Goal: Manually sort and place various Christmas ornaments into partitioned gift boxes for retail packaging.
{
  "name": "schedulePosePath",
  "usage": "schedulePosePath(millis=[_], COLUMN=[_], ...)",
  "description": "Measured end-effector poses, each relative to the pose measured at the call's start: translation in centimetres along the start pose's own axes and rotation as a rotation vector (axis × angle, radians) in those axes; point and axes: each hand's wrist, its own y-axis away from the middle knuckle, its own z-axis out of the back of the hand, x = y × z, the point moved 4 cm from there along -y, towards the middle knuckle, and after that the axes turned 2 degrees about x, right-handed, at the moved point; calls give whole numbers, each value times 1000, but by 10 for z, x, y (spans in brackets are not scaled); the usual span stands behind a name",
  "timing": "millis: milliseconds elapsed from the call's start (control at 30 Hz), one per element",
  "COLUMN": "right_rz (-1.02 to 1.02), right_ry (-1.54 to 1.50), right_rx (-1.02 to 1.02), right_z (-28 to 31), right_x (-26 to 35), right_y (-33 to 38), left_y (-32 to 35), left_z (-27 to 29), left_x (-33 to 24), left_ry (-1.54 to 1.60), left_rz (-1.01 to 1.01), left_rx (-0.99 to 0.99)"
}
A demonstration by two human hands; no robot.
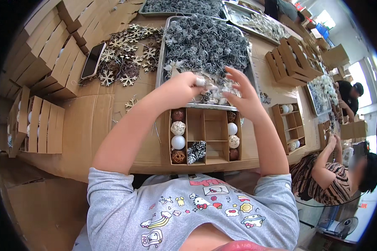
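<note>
Over the near end of a metal tray (160,79), my left hand (186,88) is pinched closed. A small whitish thing shows at its fingertips; its kind is not clear. My right hand (244,96) is beside it, fingers spread and nothing visibly gripped. Under both hands lie pale, shiny ornament pieces (215,97), partly hidden. Frosted pine cones (207,44) heap up the rest of the tray. Right before me sits a divided cardboard box (205,138). White, woven and brown balls (178,142) line its two side columns, and silvery pine cones (197,151) fill one lower middle compartment.
Wooden snowflakes (132,54) and a phone (94,60) lie left of the tray. Cardboard boxes (50,58) stack up at far left. Rightward are another divided box (290,127), stacked boxes (292,60) and a co-worker (329,175) seated at the table.
</note>
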Motion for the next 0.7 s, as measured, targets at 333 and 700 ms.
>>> schedulePosePath(millis=[333,700], right_rz=[-159,-86], right_ry=[-258,-57], right_rx=[159,470], right_z=[-33,-40], right_x=[17,71], right_y=[19,38], left_y=[53,41], left_z=[10,9], left_x=[-46,-23], left_ry=[-356,86], left_rz=[-224,-132], left_rx=[-217,-271])
